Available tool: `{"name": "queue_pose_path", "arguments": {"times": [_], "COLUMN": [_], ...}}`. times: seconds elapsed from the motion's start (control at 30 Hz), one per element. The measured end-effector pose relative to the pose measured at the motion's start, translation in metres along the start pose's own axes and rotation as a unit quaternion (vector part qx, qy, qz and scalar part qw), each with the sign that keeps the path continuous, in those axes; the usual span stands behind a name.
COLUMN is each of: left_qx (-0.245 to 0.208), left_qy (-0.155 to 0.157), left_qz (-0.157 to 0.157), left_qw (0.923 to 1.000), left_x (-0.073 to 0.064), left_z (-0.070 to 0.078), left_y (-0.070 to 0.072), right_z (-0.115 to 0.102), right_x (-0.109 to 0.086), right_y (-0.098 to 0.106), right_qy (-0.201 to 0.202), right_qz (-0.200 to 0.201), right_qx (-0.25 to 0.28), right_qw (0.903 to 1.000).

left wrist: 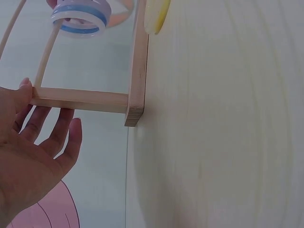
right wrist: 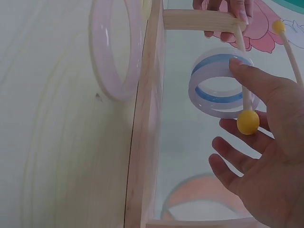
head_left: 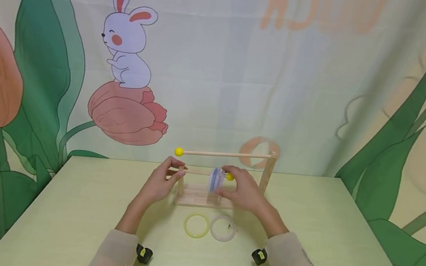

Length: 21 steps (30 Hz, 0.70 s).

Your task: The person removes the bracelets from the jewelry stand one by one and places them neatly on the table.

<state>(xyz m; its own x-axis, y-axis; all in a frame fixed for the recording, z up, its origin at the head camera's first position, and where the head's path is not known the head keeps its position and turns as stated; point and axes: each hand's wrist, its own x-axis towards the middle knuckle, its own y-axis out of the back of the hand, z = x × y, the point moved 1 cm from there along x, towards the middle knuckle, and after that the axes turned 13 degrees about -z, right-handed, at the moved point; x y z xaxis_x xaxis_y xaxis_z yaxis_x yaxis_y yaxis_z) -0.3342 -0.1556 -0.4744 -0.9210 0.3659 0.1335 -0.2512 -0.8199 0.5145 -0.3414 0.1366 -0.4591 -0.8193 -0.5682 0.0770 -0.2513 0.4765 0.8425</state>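
Note:
A wooden rack (head_left: 204, 202) stands on the table with two horizontal rods, one above the other, each ending in a yellow ball. Several blue and pale purple rings (head_left: 214, 180) hang on the lower rod (right wrist: 245, 97), near its ball (right wrist: 248, 122). My right hand (head_left: 243, 189) holds these rings at the ball end, its thumb against them; the other fingers are spread behind the ball. At the rack's left, my left hand (head_left: 161, 180) pinches the top of the short post (left wrist: 80, 99), where the lower rod joins it.
In front of the rack a yellow ring (head_left: 196, 225) and a pale purple ring (head_left: 223, 228) lie flat on the table (head_left: 80, 205). The upper rod (head_left: 226, 154) runs from the tall right post (head_left: 266, 175) above both hands. Behind hangs a printed curtain (head_left: 212, 71).

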Motion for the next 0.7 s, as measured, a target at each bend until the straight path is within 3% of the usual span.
{"name": "queue_pose_path", "arguments": {"times": [0.7], "left_qx": [-0.001], "left_qy": [0.011], "left_qz": [-0.003], "left_qw": [0.9999], "left_x": [-0.002], "left_z": [0.004], "left_y": [0.000], "right_z": [0.011], "right_x": [-0.019], "right_y": [0.010], "right_qy": [-0.005], "right_qz": [0.028], "right_qx": [0.052], "right_qw": [0.9982]}}
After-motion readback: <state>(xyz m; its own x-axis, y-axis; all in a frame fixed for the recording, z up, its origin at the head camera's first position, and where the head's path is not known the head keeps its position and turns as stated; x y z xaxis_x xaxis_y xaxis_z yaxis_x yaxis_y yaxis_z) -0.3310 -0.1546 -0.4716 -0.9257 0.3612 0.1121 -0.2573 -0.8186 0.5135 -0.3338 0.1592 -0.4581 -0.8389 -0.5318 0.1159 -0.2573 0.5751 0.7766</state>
